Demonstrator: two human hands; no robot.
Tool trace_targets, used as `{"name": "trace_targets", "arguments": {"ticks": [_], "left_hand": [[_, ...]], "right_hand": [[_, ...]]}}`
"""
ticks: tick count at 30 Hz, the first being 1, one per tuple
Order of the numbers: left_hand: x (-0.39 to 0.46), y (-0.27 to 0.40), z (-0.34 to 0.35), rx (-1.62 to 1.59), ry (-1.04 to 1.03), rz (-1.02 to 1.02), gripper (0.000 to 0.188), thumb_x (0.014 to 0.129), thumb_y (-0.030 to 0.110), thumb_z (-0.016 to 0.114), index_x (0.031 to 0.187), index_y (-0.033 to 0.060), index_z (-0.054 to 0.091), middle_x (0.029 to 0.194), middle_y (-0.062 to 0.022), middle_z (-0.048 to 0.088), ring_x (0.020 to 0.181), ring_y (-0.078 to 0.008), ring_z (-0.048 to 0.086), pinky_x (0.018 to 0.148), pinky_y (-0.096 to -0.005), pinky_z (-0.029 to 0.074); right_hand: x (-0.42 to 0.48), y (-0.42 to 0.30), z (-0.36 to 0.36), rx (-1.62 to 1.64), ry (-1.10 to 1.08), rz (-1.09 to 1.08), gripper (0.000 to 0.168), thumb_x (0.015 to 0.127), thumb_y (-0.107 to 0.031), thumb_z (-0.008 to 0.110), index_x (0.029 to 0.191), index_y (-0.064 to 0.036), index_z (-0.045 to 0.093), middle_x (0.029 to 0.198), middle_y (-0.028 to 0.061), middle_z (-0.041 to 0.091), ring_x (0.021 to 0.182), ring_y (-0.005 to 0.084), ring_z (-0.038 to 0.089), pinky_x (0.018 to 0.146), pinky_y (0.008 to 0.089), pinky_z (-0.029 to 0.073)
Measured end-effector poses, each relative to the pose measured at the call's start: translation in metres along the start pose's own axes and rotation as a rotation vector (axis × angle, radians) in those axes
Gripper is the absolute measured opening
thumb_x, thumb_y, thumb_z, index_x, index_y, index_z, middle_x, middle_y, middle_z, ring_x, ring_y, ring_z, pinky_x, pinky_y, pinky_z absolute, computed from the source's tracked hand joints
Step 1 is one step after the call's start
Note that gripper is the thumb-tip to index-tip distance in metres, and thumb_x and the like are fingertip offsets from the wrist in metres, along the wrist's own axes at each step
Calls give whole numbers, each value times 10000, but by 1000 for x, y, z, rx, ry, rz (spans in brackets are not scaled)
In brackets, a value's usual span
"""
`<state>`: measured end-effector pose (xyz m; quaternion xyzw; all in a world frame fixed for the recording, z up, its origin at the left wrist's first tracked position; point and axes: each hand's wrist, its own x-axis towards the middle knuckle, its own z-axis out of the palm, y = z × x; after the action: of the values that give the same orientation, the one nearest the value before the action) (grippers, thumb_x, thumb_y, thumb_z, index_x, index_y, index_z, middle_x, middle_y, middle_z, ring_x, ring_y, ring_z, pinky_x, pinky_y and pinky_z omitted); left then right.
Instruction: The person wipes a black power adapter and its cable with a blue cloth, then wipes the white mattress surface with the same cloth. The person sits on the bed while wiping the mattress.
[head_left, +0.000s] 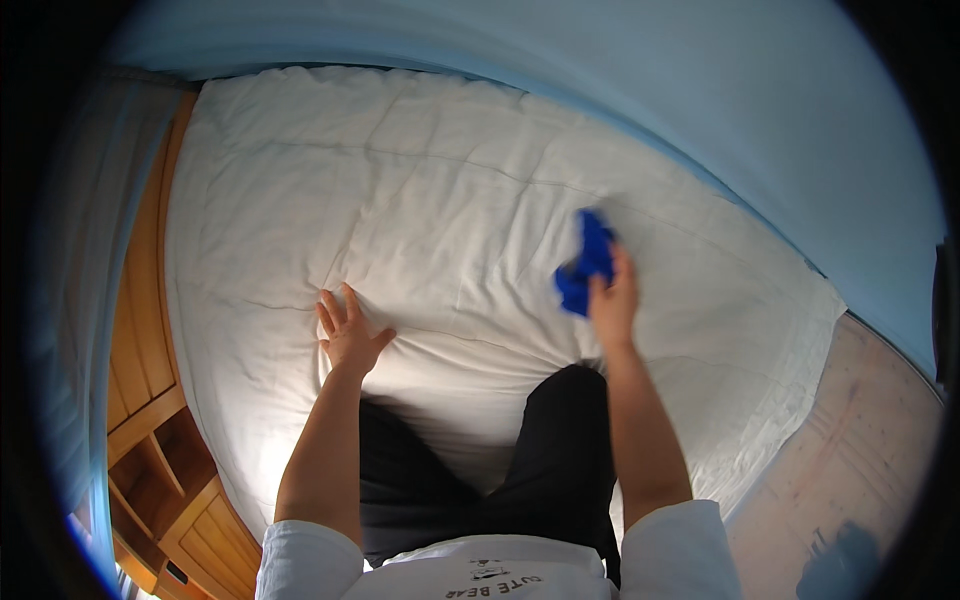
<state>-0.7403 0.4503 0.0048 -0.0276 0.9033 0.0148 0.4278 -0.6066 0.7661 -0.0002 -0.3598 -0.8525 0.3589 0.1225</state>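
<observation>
A white quilted bed cover (450, 217) spreads out under me, creased between my knees and around my hands. My left hand (351, 337) is pressed flat on it with the fingers spread, holding nothing. On the right, my right hand (616, 296) grips a blue cloth (589, 262) between thumb and fingers. The cloth is bunched and slightly blurred, over the cover; whether it touches the cover cannot be told.
Light blue wall (750, 112) runs along the far and right edges of the bed. Wooden cabinets with open shelves (154, 465) and a sheer blue curtain (82, 300) stand at the left. Floor (840, 420) shows at the lower right, with a dark blue item (840, 562).
</observation>
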Motion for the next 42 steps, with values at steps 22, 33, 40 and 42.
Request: {"name": "trace_targets", "arguments": {"ticks": [22,33,40,42], "left_hand": [[9,-1,14,83,47,25,1078,705,389,744,1439,169,-13,1486,-156,-102,1380,-327,-64,1013,-604,245],[8,4,9,62,43,27,1075,704,385,745,1441,192,-15,1490,-140,-106,1383,-307,-65,1018,-606,236],[4,2,7,41,20,-7,1081,701,384,749,1440,205,-19,1492,-132,-109,1384,-298,-79,1026,-603,218],[6,0,9,31,35,10,1082,701,382,750,1441,205,-20,1492,-136,-107,1383,-300,-77,1024,-606,217]], "right_hand": [[-52,-48,62,192,-331,-5,437,784,-52,584,1206,-26,475,1102,180,570,1019,331,557,875,363,433],[-40,78,-18,-181,71,565,567,855,-280,526,1265,88,396,1291,263,434,1201,381,417,1026,402,307],[-83,-33,58,114,-381,357,493,782,-174,613,1215,7,461,1088,229,574,975,383,565,859,397,440],[-73,-22,48,262,-352,290,504,783,-182,623,1218,13,459,1105,229,571,1003,370,563,874,388,435]]}}
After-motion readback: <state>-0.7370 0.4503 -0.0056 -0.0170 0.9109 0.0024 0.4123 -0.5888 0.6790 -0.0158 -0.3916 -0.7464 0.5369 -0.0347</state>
